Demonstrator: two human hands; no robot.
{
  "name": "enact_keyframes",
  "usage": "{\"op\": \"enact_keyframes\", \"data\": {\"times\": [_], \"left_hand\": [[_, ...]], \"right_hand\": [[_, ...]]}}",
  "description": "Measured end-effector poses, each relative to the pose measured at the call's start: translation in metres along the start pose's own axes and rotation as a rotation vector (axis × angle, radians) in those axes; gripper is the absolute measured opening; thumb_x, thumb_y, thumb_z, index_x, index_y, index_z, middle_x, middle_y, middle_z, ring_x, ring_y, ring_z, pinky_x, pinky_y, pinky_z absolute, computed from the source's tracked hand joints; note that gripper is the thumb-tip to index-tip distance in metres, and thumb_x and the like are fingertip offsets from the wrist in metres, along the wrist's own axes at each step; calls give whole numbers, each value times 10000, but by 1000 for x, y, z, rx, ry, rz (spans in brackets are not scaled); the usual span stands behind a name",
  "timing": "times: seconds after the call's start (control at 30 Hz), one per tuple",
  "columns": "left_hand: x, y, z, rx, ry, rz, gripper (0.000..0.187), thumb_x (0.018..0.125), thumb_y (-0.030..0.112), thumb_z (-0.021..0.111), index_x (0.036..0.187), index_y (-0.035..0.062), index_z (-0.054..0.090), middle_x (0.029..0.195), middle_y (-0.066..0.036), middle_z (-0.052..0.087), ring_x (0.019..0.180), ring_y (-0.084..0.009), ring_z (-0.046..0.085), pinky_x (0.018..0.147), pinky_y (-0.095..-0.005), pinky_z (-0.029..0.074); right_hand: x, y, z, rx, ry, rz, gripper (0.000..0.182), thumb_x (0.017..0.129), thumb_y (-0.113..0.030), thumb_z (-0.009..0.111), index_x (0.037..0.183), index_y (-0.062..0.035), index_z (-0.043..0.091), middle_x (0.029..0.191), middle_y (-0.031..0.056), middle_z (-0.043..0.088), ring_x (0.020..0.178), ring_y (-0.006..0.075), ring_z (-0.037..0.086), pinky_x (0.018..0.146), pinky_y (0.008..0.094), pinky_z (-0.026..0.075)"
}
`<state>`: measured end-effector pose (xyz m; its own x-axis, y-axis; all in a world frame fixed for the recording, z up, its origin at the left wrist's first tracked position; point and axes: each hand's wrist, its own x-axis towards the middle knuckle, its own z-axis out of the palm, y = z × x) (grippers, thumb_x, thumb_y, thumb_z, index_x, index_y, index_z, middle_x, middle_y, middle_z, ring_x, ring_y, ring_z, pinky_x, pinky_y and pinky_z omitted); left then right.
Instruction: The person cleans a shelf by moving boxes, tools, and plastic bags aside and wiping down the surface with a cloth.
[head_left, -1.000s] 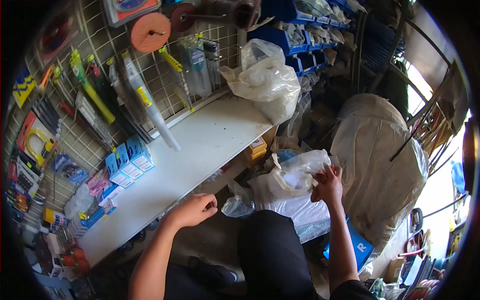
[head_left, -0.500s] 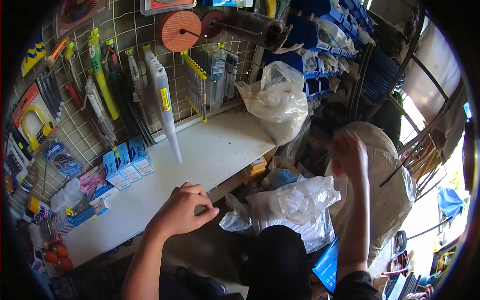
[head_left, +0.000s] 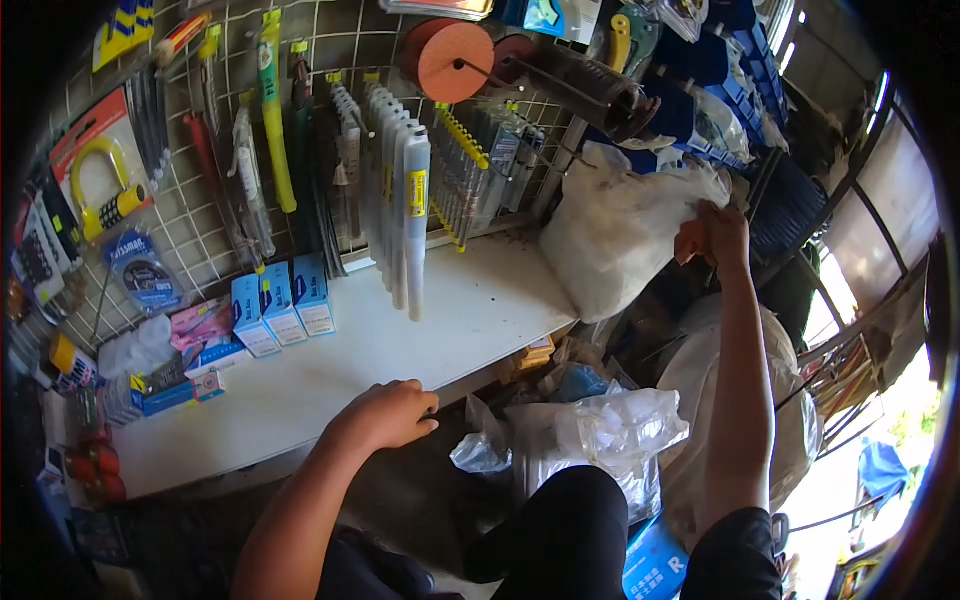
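Note:
My right hand (head_left: 722,238) is at the upper right edge of a large whitish plastic bag (head_left: 620,235), its fingers closed on the plastic. The bag stands upright at the right end of a white shelf (head_left: 450,300), its top drawn toward that hand. A reddish patch shows by the fingertips, and I cannot make out what it is. My left hand (head_left: 393,413) hovers by the shelf's front edge with curled fingers. A small dark spot shows at its fingertips, too small to name.
Packaged tools hang on a wire grid, with white tubes (head_left: 410,220) and an orange disc (head_left: 455,62) above the shelf. Blue boxes (head_left: 283,310) stand at the back left. Clear plastic bags (head_left: 600,435) lie below near my knee. Blue bins (head_left: 715,125) rise behind the bag.
My right hand has moved up and forward onto the plastic bag, whose top is now pulled right. My left hand's fingers have curled in more. The view has shifted left.

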<state>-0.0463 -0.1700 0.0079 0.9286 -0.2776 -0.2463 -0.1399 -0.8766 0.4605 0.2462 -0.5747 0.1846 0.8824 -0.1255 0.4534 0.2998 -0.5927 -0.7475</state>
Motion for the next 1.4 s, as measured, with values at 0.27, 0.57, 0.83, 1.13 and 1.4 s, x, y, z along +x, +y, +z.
{"op": "enact_keyframes", "data": {"times": [0.27,0.57,0.83,1.13,1.4], "left_hand": [[13,11,-3,-145,269,142,192,885,217,622,917,36,677,812,-194,680,791,-379,667,754,-450,525],[21,36,-18,-399,470,269,323,856,298,725,1038,39,660,995,-140,684,922,-270,669,828,-366,516],[-16,56,-40,-678,684,221,863,824,465,755,1451,30,351,1401,-128,505,1343,-238,413,1072,-374,363],[-90,49,-50,-380,480,116,581,808,369,772,1247,36,586,1158,-158,667,1064,-252,630,925,-362,476],[-116,-4,9,-192,223,-4,255,867,243,652,1037,56,685,990,-211,682,961,-368,648,843,-424,504]], "right_hand": [[-23,-26,1,791,61,-32,199,942,-226,652,942,-27,636,723,53,653,496,113,585,399,231,429],[-86,-119,-60,650,-31,-200,163,949,-117,618,1040,18,635,911,79,669,760,139,665,635,262,549],[-140,-173,-53,520,-409,-265,191,935,-191,656,982,-6,644,788,37,658,606,102,632,500,233,500],[-302,-155,14,579,-391,-68,173,927,-159,658,958,9,685,770,20,659,685,59,589,608,212,463],[-359,-139,68,387,-512,-150,158,836,-101,683,895,45,679,833,107,631,740,181,596,709,311,458]]}}
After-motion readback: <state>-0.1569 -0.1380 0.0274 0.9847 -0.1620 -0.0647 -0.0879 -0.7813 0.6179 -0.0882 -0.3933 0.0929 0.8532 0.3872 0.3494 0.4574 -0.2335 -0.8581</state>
